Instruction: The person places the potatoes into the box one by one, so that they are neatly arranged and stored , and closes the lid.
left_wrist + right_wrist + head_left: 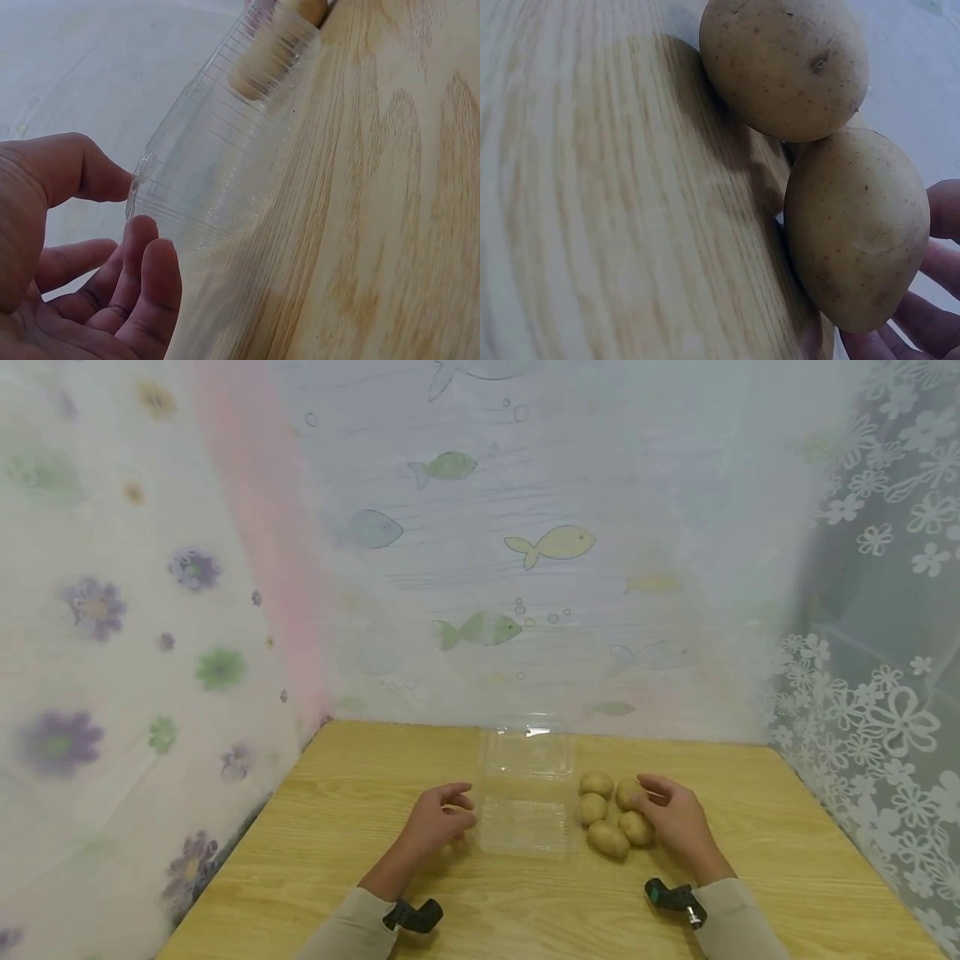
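A clear plastic clamshell container (525, 831) stands with its lid (528, 752) folded back. My left hand (438, 814) is at its left side, fingers loosely bent. In the left wrist view the thumb and fingertips are at the rim of the container (217, 165), with no firm grip visible. Right of the container lies a group of several potatoes. My right hand (678, 818) holds the far right potato (627, 793) between thumb and fingers. The right wrist view shows a nearer potato (855, 232) and another potato (787, 67); they partly hide the fingers.
Everything rests on a wood-grain table (360, 793). A sheet with fish drawings (480, 568) hangs behind it, a flowered sheet (135, 635) on the left, and a flower-patterned translucent sheet (877, 710) on the right. Each wrist wears a small black camera (416, 916).
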The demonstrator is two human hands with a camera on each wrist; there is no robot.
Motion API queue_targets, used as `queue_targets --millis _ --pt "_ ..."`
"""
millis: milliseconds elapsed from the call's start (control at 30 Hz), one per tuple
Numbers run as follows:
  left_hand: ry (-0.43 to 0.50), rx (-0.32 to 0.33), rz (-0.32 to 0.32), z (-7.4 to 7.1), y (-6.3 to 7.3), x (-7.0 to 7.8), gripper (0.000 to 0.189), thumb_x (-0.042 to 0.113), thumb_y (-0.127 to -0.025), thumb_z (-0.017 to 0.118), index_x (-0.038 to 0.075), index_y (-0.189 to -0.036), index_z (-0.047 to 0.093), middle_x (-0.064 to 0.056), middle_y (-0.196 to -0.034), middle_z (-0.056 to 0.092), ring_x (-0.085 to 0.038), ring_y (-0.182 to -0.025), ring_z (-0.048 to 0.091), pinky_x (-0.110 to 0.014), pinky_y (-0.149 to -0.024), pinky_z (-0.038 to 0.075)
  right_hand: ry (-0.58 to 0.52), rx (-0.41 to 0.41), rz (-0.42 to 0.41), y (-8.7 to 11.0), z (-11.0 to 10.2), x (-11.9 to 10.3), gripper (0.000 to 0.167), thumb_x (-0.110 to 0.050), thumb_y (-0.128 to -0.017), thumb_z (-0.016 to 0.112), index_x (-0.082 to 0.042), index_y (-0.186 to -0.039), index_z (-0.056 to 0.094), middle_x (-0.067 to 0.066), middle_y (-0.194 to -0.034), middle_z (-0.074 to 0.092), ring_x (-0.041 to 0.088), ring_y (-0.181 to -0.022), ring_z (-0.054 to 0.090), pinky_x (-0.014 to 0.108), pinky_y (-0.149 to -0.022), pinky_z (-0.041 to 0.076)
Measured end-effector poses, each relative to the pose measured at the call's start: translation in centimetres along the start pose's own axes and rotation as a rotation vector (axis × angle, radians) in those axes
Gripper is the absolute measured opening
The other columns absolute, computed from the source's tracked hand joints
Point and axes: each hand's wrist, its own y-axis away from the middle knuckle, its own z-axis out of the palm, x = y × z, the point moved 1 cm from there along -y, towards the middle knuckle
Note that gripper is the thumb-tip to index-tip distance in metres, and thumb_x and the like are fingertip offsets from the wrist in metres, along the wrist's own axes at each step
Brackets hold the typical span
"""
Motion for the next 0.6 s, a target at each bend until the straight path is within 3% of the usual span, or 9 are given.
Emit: queue_targets --millis 133,600 --pt "0.004 -0.014 -0.001 0.01 0.23 0.04 0.062 0.01 -0.09 0.073 -0.001 -0.148 0.054 -0.02 -0.122 0.068 -0.019 -0.095 0.071 -0.032 -0.071 0.061 0.024 0.002 -0.008 -0.15 0.15 0.07 0.06 -0.037 -0.102 0.065 -0.003 -0.15 0.052 0.022 -0.155 0.05 0.044 -0.136 0.054 0.051 -0.108 0.05" --pt "0.002 -0.031 0.002 0.09 0.18 0.18 0.061 0.009 -0.088 0.073 -0.001 -0.146 0.056 -0.02 -0.127 0.067 -0.017 -0.084 0.071 -0.031 -0.068 0.059 0.039 0.02 0.017 -0.37 0.84 -0.42 0.063 -0.032 -0.097 0.073 -0.001 -0.149 0.054 0.026 -0.15 0.054 0.044 -0.131 0.058 0.051 -0.105 0.052"
